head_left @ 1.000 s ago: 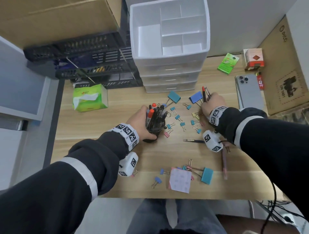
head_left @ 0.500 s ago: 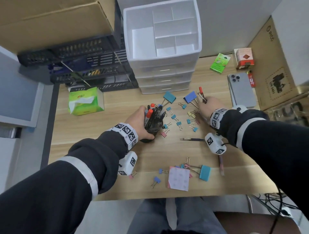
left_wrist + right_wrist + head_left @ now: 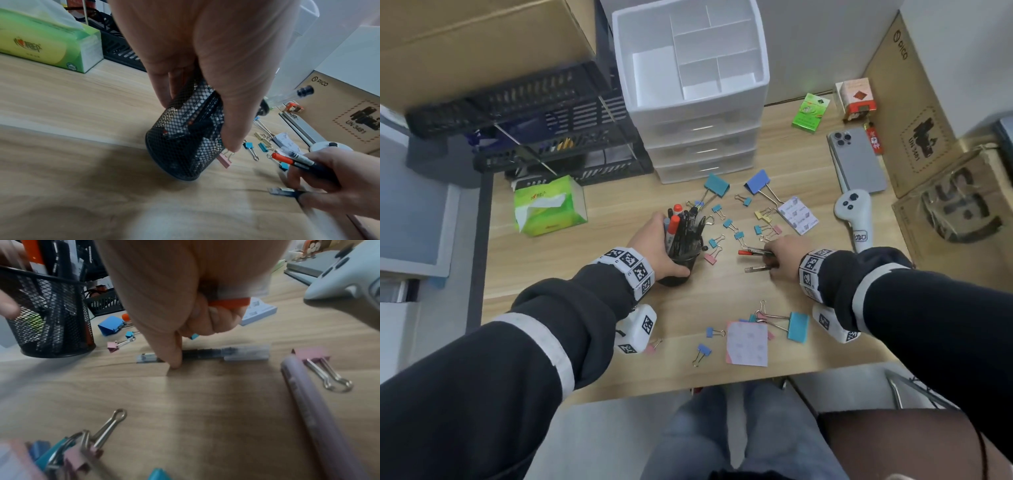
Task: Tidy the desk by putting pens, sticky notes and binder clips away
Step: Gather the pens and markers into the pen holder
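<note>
Left hand [image 3: 654,248]: gripped mesh pen cup [image 3: 681,260], unchanged.
Right hand [image 3: 782,251]: moved nearer, clutching red-capped pen [image 3: 755,253], fingertip on clear pen [image 3: 216,352] on the bench [image 3: 592,274].
Meaning: gathering pens; clips, notes untouched.

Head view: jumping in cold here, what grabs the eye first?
The left hand grips a black mesh pen cup crammed with pens at desk centre. Beside it, the right hand holds a red-capped marker while a finger touches a clear pen lying flat. Coloured binder clips lie scattered between and behind them.
</note>
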Demonstrator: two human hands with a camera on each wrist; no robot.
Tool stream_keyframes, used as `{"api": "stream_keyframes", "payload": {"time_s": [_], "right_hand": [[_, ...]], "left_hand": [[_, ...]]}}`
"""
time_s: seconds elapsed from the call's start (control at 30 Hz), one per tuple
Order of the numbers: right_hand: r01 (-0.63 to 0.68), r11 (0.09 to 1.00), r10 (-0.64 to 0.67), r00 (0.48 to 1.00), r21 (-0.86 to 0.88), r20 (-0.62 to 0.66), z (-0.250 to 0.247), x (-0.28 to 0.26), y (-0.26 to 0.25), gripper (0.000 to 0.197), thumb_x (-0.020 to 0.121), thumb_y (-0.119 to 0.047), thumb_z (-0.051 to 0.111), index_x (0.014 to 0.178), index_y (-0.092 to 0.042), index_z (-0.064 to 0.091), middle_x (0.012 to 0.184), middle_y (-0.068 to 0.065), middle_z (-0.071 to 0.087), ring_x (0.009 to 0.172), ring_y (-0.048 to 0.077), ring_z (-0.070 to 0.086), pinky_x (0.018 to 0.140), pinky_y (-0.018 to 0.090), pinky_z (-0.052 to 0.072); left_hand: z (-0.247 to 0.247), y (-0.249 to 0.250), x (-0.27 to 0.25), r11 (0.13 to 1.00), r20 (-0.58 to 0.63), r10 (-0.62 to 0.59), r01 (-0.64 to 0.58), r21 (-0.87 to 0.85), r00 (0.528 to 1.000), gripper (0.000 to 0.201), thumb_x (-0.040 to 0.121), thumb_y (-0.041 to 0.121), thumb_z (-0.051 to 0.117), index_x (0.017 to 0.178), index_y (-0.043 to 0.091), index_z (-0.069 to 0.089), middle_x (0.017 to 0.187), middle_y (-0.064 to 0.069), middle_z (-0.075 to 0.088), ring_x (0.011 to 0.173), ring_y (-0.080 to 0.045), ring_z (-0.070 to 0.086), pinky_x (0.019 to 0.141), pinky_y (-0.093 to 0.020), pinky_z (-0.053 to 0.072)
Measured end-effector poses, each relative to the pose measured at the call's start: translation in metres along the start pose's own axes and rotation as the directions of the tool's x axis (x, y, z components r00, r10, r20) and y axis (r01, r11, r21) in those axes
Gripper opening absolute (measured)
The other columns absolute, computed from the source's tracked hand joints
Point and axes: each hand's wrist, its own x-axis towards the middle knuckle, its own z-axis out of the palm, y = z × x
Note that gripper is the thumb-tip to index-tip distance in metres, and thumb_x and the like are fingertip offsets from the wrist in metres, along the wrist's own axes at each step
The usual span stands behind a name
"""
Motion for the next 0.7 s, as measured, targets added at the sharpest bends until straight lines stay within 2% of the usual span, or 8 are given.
{"api": "stream_keyframes", "payload": {"time_s": [0.1, 0.17, 0.23, 0.3, 0.37, 0.47, 0.6, 0.7], "right_hand": [[0.022, 0.999, -0.024, 0.997, -0.023, -0.067, 0.004, -0.003, 0.0, 0.006, 0.078, -0.028, 0.062, 0.08, -0.027, 0.057, 0.091, -0.001, 0.06, 0.077, 0.021, 0.054, 0.062, 0.027, 0.04], [0.014, 0.999, -0.01, 0.995, 0.036, -0.104, 0.004, -0.008, 0.001, 0.013, 0.081, -0.035, 0.061, 0.085, -0.024, 0.055, 0.089, 0.0, 0.059, 0.074, 0.02, 0.053, 0.061, 0.028, 0.04], [-0.066, 0.988, 0.087, 0.985, 0.143, -0.147, -0.002, -0.015, 0.003, 0.021, 0.089, -0.042, 0.055, 0.089, -0.021, 0.051, 0.081, 0.001, 0.059, 0.07, 0.021, 0.055, 0.06, 0.029, 0.041], [-0.163, 0.948, 0.213, 0.963, 0.272, -0.166, -0.005, -0.02, 0.01, 0.026, 0.091, -0.044, 0.05, 0.09, -0.018, 0.051, 0.081, 0.005, 0.061, 0.071, 0.023, 0.057, 0.064, 0.032, 0.047], [-0.254, 0.896, 0.329, 0.931, 0.364, -0.16, -0.005, -0.029, 0.022, 0.026, 0.09, -0.041, 0.049, 0.093, -0.015, 0.054, 0.085, 0.007, 0.063, 0.074, 0.026, 0.059, 0.068, 0.034, 0.05], [-0.354, 0.84, 0.434, 0.894, 0.412, -0.116, 0.002, -0.047, 0.038, 0.021, 0.089, -0.034, 0.051, 0.094, -0.015, 0.058, 0.08, 0.005, 0.064, 0.071, 0.026, 0.062, 0.066, 0.032, 0.053], [-0.453, 0.802, 0.524, 0.847, 0.39, -0.094, 0.007, -0.063, 0.046, 0.016, 0.088, -0.034, 0.055, 0.088, -0.018, 0.057, 0.075, 0.004, 0.062, 0.063, 0.023, 0.061, 0.054, 0.027, 0.047], [-0.518, 0.774, 0.559, 0.829, 0.364, -0.007, 0.011, -0.064, 0.042, 0.017, 0.085, -0.031, 0.059, 0.083, -0.014, 0.059, 0.075, 0.006, 0.063, 0.065, 0.025, 0.063, 0.062, 0.033, 0.056]], "left_hand": [[0.001, -0.004, -0.006, 1.0, -0.006, -0.001, 0.001, -0.003, 1.0, 0.089, 0.049, 0.037, 0.097, 0.117, 0.02, 0.041, 0.105, 0.004, 0.06, 0.093, -0.019, 0.061, 0.08, -0.033, 0.051], [0.003, -0.005, -0.01, 1.0, -0.009, -0.004, 0.004, -0.007, 1.0, 0.089, 0.05, 0.036, 0.097, 0.117, 0.02, 0.041, 0.105, 0.004, 0.06, 0.093, -0.018, 0.061, 0.08, -0.033, 0.052], [0.004, -0.003, -0.012, 1.0, -0.009, -0.001, 0.001, -0.013, 1.0, 0.09, 0.049, 0.036, 0.097, 0.117, 0.021, 0.04, 0.105, 0.005, 0.059, 0.094, -0.018, 0.061, 0.081, -0.033, 0.053], [0.004, 0.001, -0.014, 1.0, -0.011, 0.013, -0.013, -0.021, 1.0, 0.09, 0.05, 0.037, 0.097, 0.119, 0.02, 0.041, 0.105, 0.006, 0.059, 0.094, -0.017, 0.061, 0.08, -0.032, 0.053], [0.004, 0.006, -0.014, 0.999, -0.015, 0.029, -0.03, -0.03, 0.999, 0.091, 0.049, 0.038, 0.096, 0.12, 0.02, 0.042, 0.104, 0.006, 0.059, 0.093, -0.016, 0.061, 0.079, -0.032, 0.052], [0.002, 0.016, -0.014, 0.998, -0.01, 0.06, -0.06, -0.012, 0.998, 0.09, 0.049, 0.039, 0.096, 0.119, 0.021, 0.042, 0.102, 0.008, 0.059, 0.091, -0.016, 0.061, 0.077, -0.031, 0.052], [-0.001, 0.024, -0.012, 0.997, 0.014, 0.079, -0.079, 0.014, 0.997, 0.088, 0.05, 0.04, 0.095, 0.116, 0.022, 0.04, 0.101, 0.008, 0.058, 0.09, -0.015, 0.061, 0.076, -0.031, 0.053], [0.0, 0.022, -0.014, 0.997, 0.021, 0.075, -0.076, 0.027, 0.997, 0.086, 0.05, 0.039, 0.095, 0.114, 0.022, 0.04, 0.1, 0.008, 0.058, 0.09, -0.015, 0.061, 0.079, -0.035, 0.056]]}}
